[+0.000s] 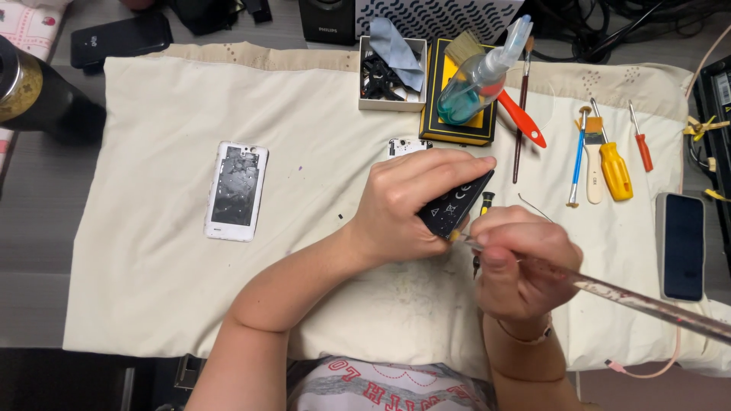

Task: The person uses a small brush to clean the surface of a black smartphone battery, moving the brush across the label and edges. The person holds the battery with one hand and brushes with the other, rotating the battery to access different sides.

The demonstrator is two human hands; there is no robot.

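- Frame (236,192): a white phone frame with a dark, scuffed middle lies flat on the cloth (152,251), well left of the battery and touched by neither hand.
- Left hand (407,205): fingers curled and pressed around the battery (455,205), thumb under it and fingertips along its top edge, holding it tilted up off the cloth.
- Battery: a thin, flat black slab with small white symbols on its face. I judge it light and stiff but easy to puncture or bend (so grip by the long edges, not the face); the smooth skin looks a bit slippery.
- Right hand (518,262): just right of the battery, closed in a pinch on a long thin metal tool (624,297) whose tip meets the battery's lower corner; the shaft runs away to the lower right.
- Above the battery: a small box (367,105) of black parts, a spray bottle (480,76) on a black-and-yellow case.
- Far right of the battery: brushes, screwdrivers (615,171) and a dark phone (682,245) on the cloth (the desk shows only at the edges).
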